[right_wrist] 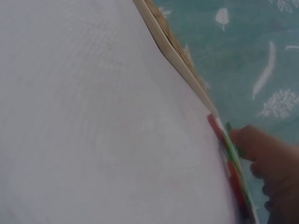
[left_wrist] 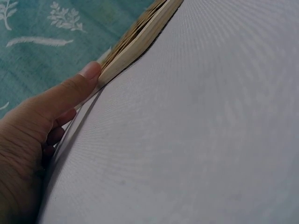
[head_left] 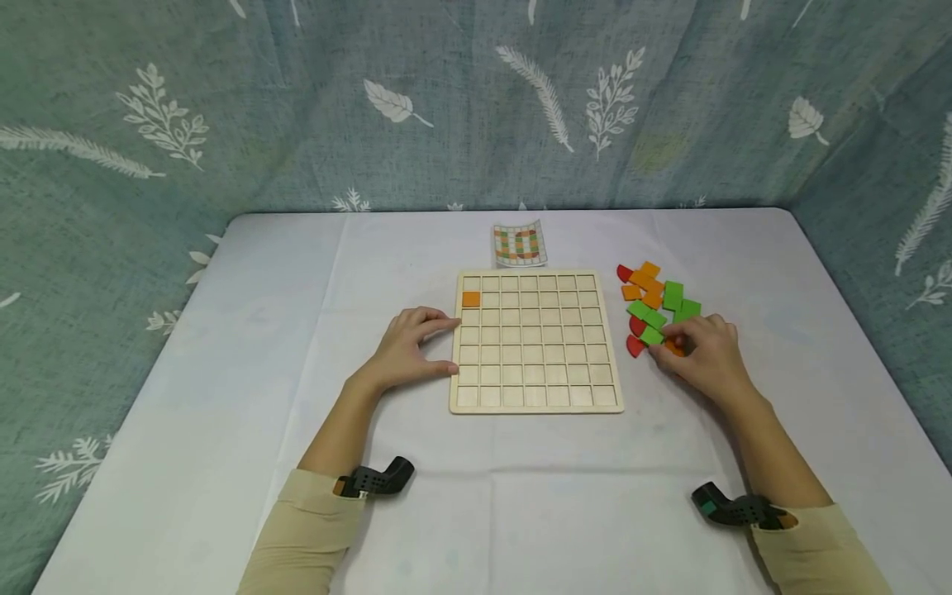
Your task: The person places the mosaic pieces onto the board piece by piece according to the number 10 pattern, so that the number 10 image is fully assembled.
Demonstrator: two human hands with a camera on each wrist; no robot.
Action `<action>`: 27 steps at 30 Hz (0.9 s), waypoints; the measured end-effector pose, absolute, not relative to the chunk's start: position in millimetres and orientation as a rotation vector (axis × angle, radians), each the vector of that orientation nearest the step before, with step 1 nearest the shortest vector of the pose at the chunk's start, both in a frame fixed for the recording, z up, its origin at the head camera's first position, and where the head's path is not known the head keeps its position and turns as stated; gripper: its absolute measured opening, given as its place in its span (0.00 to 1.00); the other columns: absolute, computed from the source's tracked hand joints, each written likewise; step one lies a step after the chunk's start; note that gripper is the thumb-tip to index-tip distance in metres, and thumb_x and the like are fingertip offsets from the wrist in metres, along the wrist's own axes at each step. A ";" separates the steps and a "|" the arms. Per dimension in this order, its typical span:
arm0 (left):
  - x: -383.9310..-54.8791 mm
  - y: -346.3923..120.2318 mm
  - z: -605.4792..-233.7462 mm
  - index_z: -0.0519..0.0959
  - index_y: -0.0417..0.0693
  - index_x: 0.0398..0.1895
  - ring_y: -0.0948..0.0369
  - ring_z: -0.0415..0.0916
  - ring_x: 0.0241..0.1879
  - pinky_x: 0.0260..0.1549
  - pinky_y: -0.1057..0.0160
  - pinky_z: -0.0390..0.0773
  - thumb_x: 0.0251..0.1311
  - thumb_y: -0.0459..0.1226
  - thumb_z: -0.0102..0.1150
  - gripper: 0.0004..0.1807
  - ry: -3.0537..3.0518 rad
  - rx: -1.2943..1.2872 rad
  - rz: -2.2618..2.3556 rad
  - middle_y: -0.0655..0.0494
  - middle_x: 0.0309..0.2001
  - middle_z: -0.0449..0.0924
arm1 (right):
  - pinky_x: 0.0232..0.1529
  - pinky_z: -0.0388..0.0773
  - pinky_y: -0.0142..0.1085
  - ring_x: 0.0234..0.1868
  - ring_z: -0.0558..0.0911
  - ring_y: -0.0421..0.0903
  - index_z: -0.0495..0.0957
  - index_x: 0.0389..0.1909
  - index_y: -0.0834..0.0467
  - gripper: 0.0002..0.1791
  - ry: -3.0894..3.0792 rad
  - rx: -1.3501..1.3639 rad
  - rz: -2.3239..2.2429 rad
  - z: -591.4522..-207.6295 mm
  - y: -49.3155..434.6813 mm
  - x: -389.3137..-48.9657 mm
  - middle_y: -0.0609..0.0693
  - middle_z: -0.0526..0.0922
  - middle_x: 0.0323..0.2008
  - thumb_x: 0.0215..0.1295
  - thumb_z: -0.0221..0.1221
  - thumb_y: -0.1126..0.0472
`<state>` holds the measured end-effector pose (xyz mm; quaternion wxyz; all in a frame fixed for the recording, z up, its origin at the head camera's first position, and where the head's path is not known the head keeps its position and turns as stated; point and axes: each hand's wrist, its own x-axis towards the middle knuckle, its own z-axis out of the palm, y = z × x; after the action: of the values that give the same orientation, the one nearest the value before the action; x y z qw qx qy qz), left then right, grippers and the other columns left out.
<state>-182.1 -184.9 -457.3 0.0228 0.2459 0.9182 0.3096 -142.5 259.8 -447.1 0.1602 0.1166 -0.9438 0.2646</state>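
Observation:
A pale wooden grid board lies flat on the table, with one orange square tile in its left column near the top. My left hand rests at the board's left edge, thumb and fingers spread apart and touching the rim. In the left wrist view the thumb lies against the board's side. On the right, my right hand is at the near side of a pile of tiles and pinches a green tile between thumb and fingers. An orange tile shows partly under that hand.
Loose green tiles, orange tiles and red rounded pieces lie right of the board, some overlapping. A small card with a coloured grid pattern stands behind the board. Leaf-printed cloth hangs beyond the table's back edge.

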 end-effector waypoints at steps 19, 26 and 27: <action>-181.1 -186.2 -457.7 0.74 0.56 0.62 0.52 0.61 0.57 0.56 0.48 0.58 0.41 0.54 0.73 0.40 2.845 0.763 0.953 0.53 0.56 0.69 | 0.42 0.57 0.44 0.32 0.64 0.46 0.82 0.31 0.65 0.15 -2.552 0.650 0.915 -431.8 218.0 -157.8 0.53 0.72 0.21 0.42 0.73 0.64; -181.4 -185.6 -456.8 0.74 0.56 0.62 0.53 0.61 0.57 0.57 0.49 0.58 0.41 0.54 0.73 0.40 2.842 0.756 0.953 0.54 0.56 0.69 | 0.42 0.57 0.44 0.32 0.65 0.47 0.82 0.33 0.64 0.16 -2.583 0.664 0.956 -424.1 200.1 -163.3 0.52 0.72 0.22 0.43 0.74 0.62; -181.7 -185.4 -456.9 0.74 0.56 0.62 0.53 0.61 0.57 0.57 0.49 0.58 0.41 0.54 0.72 0.40 2.842 0.754 0.952 0.54 0.56 0.69 | 0.41 0.57 0.43 0.31 0.64 0.46 0.82 0.33 0.63 0.16 -2.575 0.671 0.962 -424.1 198.0 -164.4 0.51 0.71 0.21 0.43 0.74 0.62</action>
<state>-181.7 -185.4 -456.9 0.0253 0.2439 0.9192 0.3080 -164.4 198.0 -424.1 0.1552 0.2344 -0.8990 0.3357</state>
